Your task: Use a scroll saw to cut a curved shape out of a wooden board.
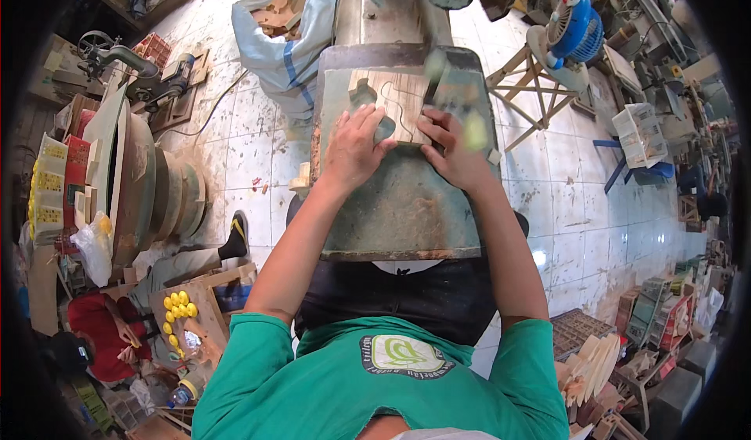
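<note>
A light brown wooden board (404, 96) with dark curved lines on it lies on the far part of a worn machine table (391, 213). A notch shows at its left side. My left hand (357, 143) grips the board's near left part, fingers bent over it and thumb near its front edge. At the near right corner, my right hand (452, 147) holds the board between thumb and fingers. Just beyond the right hand stands a narrow upright machine part, blurred at its lower end. Whether it touches the board I cannot tell.
A white sack (285, 49) of wood offcuts stands at far left. A blue fan (575, 29) on a wooden stand is at far right. Left are round machine parts (141, 182) and yellow pieces (180, 305); a person in red (102, 334) sits low there.
</note>
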The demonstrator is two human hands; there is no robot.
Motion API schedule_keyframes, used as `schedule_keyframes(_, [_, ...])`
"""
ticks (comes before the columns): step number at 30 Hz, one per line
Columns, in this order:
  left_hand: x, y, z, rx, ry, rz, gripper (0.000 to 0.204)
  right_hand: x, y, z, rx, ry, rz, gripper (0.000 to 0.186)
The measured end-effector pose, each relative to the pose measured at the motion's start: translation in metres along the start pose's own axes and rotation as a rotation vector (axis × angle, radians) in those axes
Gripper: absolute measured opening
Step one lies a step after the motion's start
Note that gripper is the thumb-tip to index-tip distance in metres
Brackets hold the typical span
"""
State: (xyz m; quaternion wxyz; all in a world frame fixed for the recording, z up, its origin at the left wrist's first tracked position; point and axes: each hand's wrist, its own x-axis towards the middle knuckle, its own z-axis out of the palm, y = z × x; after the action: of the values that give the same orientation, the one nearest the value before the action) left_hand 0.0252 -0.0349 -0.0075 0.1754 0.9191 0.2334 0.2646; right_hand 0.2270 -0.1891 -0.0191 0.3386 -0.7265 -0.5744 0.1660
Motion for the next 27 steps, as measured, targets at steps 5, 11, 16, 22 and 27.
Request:
schedule_keyframes(5, [0.023, -0.019, -0.013, -0.375, -0.096, -0.227, 0.054, 0.004, 0.007, -0.014, 0.186, 0.103, -0.09, 0.048])
schedule_keyframes(11, [0.081, -0.052, -0.008, 0.037, -0.044, -0.042, 0.048, 0.017, 0.011, -0.025, 0.165, 0.038, -0.073, 0.056])
schedule_keyframes(16, [0.126, -0.071, -0.012, 0.085, -0.227, -0.038, 0.03, 0.018, 0.004, -0.036, 0.323, -0.012, 0.063, 0.048])
schedule_keyframes(22, [0.125, -0.065, -0.017, 0.034, -0.079, 0.007, 0.027, 0.023, 0.005, -0.04, 0.108, -0.133, 0.036, 0.046])
schedule_keyframes(27, [0.121, -0.056, -0.021, 0.037, -0.067, -0.017, 0.027, 0.023, 0.01, -0.041, -0.192, -0.031, -0.217, 0.048])
